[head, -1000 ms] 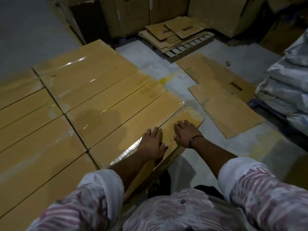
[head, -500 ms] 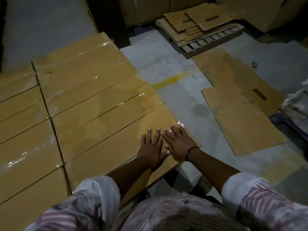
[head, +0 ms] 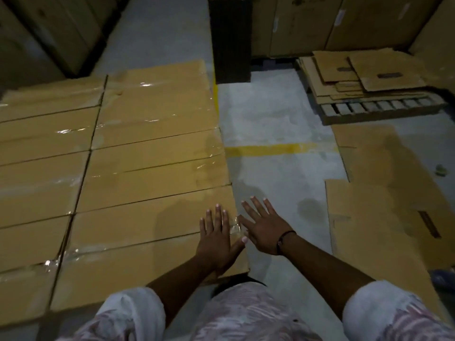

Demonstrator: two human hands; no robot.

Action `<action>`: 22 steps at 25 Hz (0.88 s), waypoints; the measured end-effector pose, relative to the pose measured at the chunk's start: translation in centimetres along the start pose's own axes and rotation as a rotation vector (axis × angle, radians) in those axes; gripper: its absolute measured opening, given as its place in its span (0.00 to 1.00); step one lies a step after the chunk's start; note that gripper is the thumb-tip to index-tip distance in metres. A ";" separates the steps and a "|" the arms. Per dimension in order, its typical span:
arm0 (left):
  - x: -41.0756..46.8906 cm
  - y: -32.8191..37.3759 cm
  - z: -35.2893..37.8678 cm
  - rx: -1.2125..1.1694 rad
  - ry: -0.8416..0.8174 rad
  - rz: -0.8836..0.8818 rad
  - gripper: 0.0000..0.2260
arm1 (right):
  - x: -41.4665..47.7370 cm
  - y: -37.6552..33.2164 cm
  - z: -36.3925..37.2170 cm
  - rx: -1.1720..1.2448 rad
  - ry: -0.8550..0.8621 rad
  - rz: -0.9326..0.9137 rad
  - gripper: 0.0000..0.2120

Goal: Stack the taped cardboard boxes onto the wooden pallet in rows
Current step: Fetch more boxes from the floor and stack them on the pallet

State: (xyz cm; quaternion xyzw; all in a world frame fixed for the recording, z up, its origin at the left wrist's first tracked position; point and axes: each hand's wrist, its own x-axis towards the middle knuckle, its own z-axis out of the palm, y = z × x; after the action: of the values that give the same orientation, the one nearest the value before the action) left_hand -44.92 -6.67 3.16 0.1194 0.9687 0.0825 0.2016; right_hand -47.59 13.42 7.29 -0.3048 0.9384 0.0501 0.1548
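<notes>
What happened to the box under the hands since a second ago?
The nearest box, which sat skewed at the row's end, was pushed in and now lines up. The left hand still lies flat on it; the right hand has slid off past its edge. The other boxes and floor cardboard stayed put.

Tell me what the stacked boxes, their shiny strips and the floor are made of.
The stacked boxes look like brown cardboard, matte, with creased flap seams. The shiny strips seem clear plastic packing tape: glossy, wrinkled, catching white glints. The floor is probably concrete: dull grey, mottled, with a painted yellow line.
</notes>
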 end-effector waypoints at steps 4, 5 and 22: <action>3.4 1.4 -1.6 -0.035 0.018 -0.120 0.52 | 2.0 4.1 -1.2 0.052 0.011 -0.022 0.28; 4.4 1.7 -1.9 -0.051 0.018 -0.158 0.53 | 2.6 4.9 -1.3 0.076 -0.014 -0.033 0.29; 24.1 7.1 -6.6 -0.253 0.207 -0.736 0.44 | 18.9 28.2 -9.4 -0.116 -0.104 -0.327 0.30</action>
State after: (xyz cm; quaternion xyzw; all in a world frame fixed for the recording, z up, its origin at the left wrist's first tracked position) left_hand -67.63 5.76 1.65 -0.2703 0.9440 0.1352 0.1321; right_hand -81.06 23.91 10.09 -0.4588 0.8625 0.0938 0.1917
